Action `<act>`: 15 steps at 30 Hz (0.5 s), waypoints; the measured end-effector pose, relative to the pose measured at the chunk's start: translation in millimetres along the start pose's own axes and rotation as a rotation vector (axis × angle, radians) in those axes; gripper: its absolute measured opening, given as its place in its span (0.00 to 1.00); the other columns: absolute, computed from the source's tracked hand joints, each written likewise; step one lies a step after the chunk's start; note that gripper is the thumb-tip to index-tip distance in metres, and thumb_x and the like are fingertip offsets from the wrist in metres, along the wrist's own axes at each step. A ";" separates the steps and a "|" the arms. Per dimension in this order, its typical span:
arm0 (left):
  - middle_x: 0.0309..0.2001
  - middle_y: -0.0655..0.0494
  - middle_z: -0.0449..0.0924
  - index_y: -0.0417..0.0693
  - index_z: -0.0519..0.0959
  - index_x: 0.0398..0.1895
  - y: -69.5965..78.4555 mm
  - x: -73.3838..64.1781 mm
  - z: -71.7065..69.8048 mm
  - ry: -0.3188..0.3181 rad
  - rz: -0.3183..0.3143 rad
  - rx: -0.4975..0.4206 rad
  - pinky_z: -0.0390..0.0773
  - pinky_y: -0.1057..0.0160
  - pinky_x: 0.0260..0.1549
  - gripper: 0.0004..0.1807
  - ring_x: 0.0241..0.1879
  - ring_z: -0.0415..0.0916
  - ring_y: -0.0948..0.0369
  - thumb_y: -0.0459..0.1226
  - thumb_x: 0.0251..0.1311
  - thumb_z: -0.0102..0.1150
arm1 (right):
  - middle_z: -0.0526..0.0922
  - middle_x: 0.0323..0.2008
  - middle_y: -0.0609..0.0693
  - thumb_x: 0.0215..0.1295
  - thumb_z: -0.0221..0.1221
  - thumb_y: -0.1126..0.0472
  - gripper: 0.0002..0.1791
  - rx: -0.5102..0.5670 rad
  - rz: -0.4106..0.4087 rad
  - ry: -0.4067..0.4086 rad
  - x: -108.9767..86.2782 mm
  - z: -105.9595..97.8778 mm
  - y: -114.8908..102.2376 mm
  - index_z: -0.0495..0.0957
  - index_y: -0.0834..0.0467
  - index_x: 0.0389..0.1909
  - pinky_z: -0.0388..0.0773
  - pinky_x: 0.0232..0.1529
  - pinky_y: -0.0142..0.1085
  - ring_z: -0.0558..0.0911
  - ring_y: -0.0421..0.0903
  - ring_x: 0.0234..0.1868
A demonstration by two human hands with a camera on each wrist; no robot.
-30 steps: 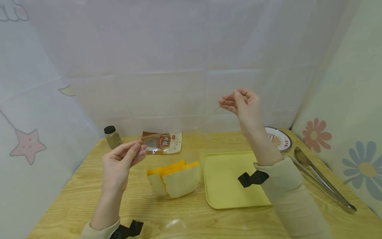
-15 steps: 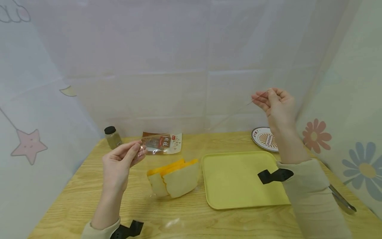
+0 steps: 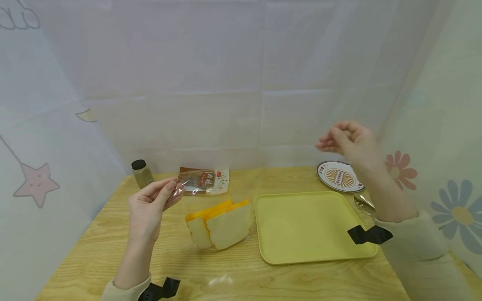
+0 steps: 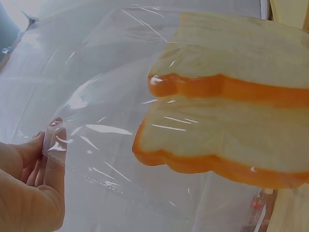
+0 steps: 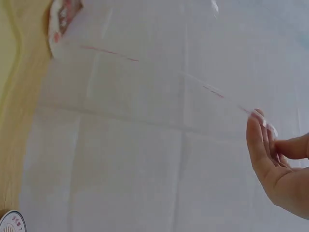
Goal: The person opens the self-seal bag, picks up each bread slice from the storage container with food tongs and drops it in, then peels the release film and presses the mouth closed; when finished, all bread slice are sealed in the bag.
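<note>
My left hand [image 3: 148, 209] pinches a corner of a clear plastic bag [image 4: 101, 118] between thumb and fingers. Inside that bag are two thick bread slices [image 3: 229, 228] with orange crusts, leaning together on the wooden table left of the tray. The left wrist view has the slices [image 4: 222, 130] close, the film creased and shiny around them. High at the right, my right hand [image 3: 352, 140] is blurred in the head view; the right wrist view has its fingers [image 5: 259, 150] and thumb pinching clear film, with a thin line marked in red leading away from it.
A yellow tray [image 3: 316, 228] lies right of the bread, with a round white plate [image 3: 339, 177] behind it. Metal tongs [image 3: 364, 202] are partly hidden by my right arm. At the back left stand a black-lidded jar [image 3: 143, 175] and a brown-and-white food pouch [image 3: 203, 182].
My right hand has swung to the right, then dipped slightly, uncovering the plate. The stretched film line between the hands no longer shows clearly in the head view. My left hand and the bread stay put.
</note>
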State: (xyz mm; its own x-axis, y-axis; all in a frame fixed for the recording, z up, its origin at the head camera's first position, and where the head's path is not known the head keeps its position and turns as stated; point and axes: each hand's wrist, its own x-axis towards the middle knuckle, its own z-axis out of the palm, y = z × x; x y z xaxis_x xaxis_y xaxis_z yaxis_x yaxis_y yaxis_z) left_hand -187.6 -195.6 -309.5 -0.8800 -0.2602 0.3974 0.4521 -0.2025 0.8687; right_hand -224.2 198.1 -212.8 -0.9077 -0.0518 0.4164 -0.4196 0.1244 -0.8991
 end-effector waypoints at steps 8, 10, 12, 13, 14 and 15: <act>0.30 0.54 0.87 0.28 0.80 0.42 0.9 0.1 -2.4 -0.027 0.000 0.018 0.83 0.63 0.35 0.11 0.31 0.85 0.61 0.29 0.60 0.57 | 0.81 0.28 0.56 0.69 0.48 0.71 0.05 -0.465 -0.005 -0.539 -47.9 61.4 19.7 0.72 0.67 0.36 0.82 0.30 0.28 0.82 0.39 0.28; 0.30 0.54 0.87 0.26 0.79 0.43 0.8 0.0 -2.4 -0.034 0.004 0.018 0.83 0.63 0.35 0.12 0.31 0.85 0.61 0.28 0.60 0.57 | 0.81 0.26 0.52 0.69 0.49 0.71 0.05 -0.469 -0.008 -0.631 -59.1 73.4 24.6 0.72 0.65 0.34 0.81 0.28 0.26 0.81 0.38 0.26; 0.30 0.54 0.87 0.24 0.78 0.44 0.8 -0.3 -2.3 -0.040 0.007 0.015 0.83 0.63 0.35 0.13 0.31 0.85 0.60 0.28 0.60 0.56 | 0.80 0.25 0.51 0.69 0.49 0.70 0.05 -0.453 -0.003 -0.707 -69.0 85.5 29.6 0.72 0.64 0.33 0.81 0.27 0.26 0.81 0.37 0.25; 0.30 0.54 0.87 0.24 0.78 0.44 0.7 -0.4 -2.3 -0.043 0.007 0.014 0.83 0.63 0.35 0.13 0.31 0.85 0.60 0.28 0.61 0.56 | 0.81 0.24 0.52 0.69 0.49 0.70 0.06 -0.433 0.003 -0.738 -73.5 91.9 32.5 0.73 0.64 0.32 0.81 0.27 0.26 0.80 0.37 0.25; 0.30 0.53 0.87 0.23 0.78 0.44 0.7 -0.6 -2.3 -0.046 0.007 0.014 0.83 0.63 0.35 0.13 0.31 0.85 0.60 0.28 0.61 0.56 | 0.81 0.24 0.52 0.69 0.50 0.70 0.06 -0.421 0.011 -0.767 -77.9 98.7 36.0 0.73 0.63 0.32 0.81 0.26 0.26 0.80 0.37 0.24; 0.30 0.53 0.87 0.24 0.78 0.44 0.7 -0.9 -2.3 -0.048 0.006 0.014 0.83 0.63 0.35 0.13 0.31 0.86 0.60 0.28 0.61 0.56 | 0.81 0.23 0.53 0.69 0.50 0.69 0.06 -0.406 0.026 -0.793 -82.2 106.1 39.8 0.73 0.63 0.32 0.81 0.26 0.25 0.80 0.37 0.23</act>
State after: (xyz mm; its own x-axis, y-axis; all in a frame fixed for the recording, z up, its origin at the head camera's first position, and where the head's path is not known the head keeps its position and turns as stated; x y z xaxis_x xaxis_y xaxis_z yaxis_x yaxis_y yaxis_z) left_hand -186.2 -197.6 -309.9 -0.8834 -0.2156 0.4161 0.4557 -0.1882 0.8700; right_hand -166.9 102.2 -297.0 -0.7167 -0.6959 0.0458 -0.5015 0.4687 -0.7272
